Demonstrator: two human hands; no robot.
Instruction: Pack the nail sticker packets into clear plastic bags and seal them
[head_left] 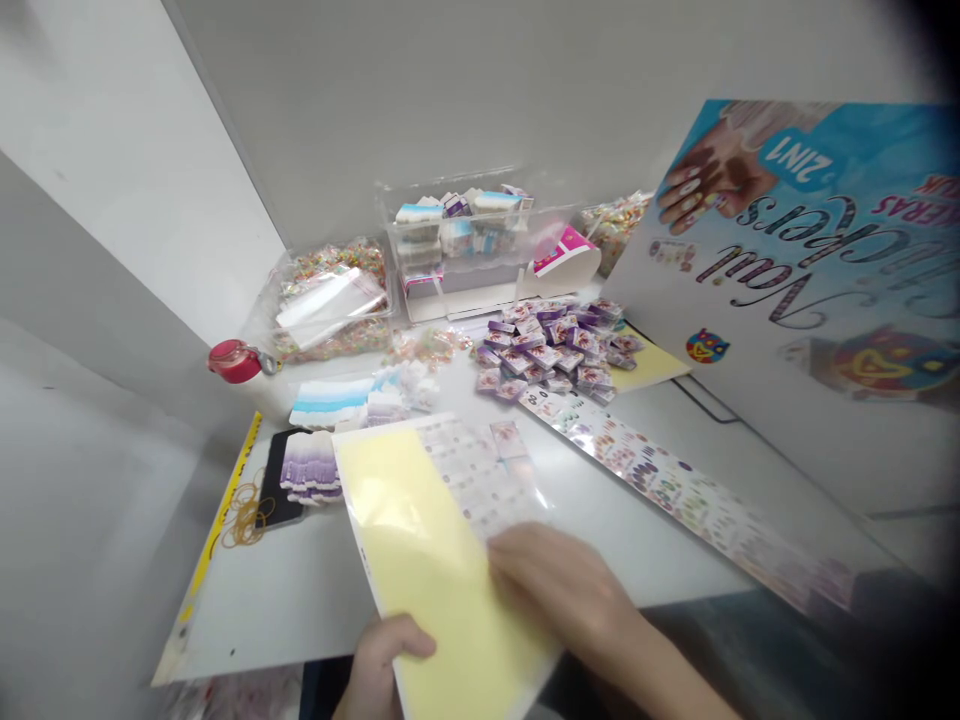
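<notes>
A yellow backing sheet with a strip of nail stickers along its right side lies on the white table in front of me. My left hand grips the sheet's near left edge, thumb on top. My right hand rests flat on the sheet's right part, fingers lying over the stickers. A long nail-sticker strip lies to the right. Behind it sits a heap of small purple packets.
A clear box of packets stands at the back, with bags of colourful bits to its left. A big printed poster leans at right. A red-capped bottle, card stacks and rubber bands lie at left.
</notes>
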